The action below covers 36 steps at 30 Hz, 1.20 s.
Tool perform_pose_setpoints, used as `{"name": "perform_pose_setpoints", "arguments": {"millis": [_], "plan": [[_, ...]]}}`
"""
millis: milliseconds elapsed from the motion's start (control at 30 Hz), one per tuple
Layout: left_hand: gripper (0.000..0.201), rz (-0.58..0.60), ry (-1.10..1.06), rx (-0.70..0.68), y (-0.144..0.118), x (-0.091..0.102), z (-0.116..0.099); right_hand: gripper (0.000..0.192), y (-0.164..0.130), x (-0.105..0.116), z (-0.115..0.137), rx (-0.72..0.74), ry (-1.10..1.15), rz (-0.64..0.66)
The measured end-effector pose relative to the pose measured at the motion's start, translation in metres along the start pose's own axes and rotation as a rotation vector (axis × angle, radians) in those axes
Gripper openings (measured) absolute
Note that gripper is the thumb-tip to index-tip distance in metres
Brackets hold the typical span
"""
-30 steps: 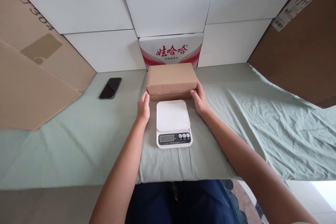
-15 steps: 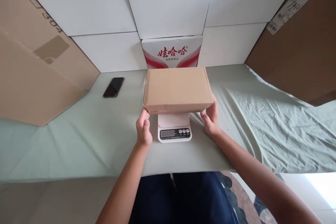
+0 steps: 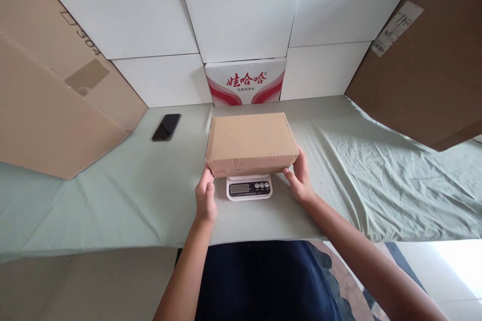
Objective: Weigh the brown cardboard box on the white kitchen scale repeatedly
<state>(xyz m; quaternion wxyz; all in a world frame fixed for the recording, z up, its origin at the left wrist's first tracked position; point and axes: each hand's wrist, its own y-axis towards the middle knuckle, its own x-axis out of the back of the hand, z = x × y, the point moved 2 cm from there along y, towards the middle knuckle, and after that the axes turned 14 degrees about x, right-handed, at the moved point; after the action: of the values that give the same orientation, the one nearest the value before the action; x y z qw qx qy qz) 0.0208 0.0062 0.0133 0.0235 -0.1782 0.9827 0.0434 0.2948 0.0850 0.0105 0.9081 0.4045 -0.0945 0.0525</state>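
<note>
Now the cardboard box (image 3: 251, 143) sits lower than half a second ago, covering the platform of the kitchen scale (image 3: 249, 187) so that only its display strip shows; whether its weight rests fully there cannot be told. A second ago it lay on the cloth behind the scale. The left hand (image 3: 205, 197) and right hand (image 3: 300, 178) grip its near corners, fingers curled against the sides. A pale green cloth (image 3: 113, 195), wrinkled on the right, covers the table. A phone (image 3: 166, 127) lies well apart, left. White panels (image 3: 241, 10), brown cardboard sheets (image 3: 48, 105) and a red-printed carton (image 3: 246, 82) form the backdrop.
</note>
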Motion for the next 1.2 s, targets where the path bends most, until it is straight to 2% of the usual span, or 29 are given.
{"name": "perform_pose_setpoints", "arguments": {"millis": [267,500,600,700,767,867,1033,1200], "plan": [[0.082,-0.045,-0.06,-0.019,-0.001,0.005,0.002,0.074,0.0,0.005,0.002,-0.011,-0.011,-0.034],[0.079,0.015,-0.022,-0.032,-0.002,0.002,-0.001,0.079,0.006,0.002,0.006,-0.012,0.038,0.008],[0.077,0.005,-0.053,-0.032,0.023,0.001,-0.014,0.081,0.033,0.002,0.007,-0.003,0.068,-0.004],[0.073,0.052,-0.081,-0.014,0.071,-0.009,-0.026,0.082,0.07,-0.005,-0.008,-0.001,0.091,-0.033],[0.077,0.069,-0.078,0.007,0.105,-0.018,-0.025,0.083,0.092,-0.015,-0.027,-0.023,0.068,-0.056],[0.086,0.028,-0.115,0.064,0.14,-0.03,-0.009,0.088,0.106,-0.031,-0.056,-0.041,0.075,-0.105],[0.078,-0.006,-0.133,0.077,0.151,-0.032,0.018,0.092,0.098,-0.044,-0.078,-0.108,0.147,-0.105],[0.071,-0.016,-0.089,0.108,0.149,-0.033,0.024,0.085,0.095,-0.042,-0.081,-0.143,0.156,-0.109]]}}
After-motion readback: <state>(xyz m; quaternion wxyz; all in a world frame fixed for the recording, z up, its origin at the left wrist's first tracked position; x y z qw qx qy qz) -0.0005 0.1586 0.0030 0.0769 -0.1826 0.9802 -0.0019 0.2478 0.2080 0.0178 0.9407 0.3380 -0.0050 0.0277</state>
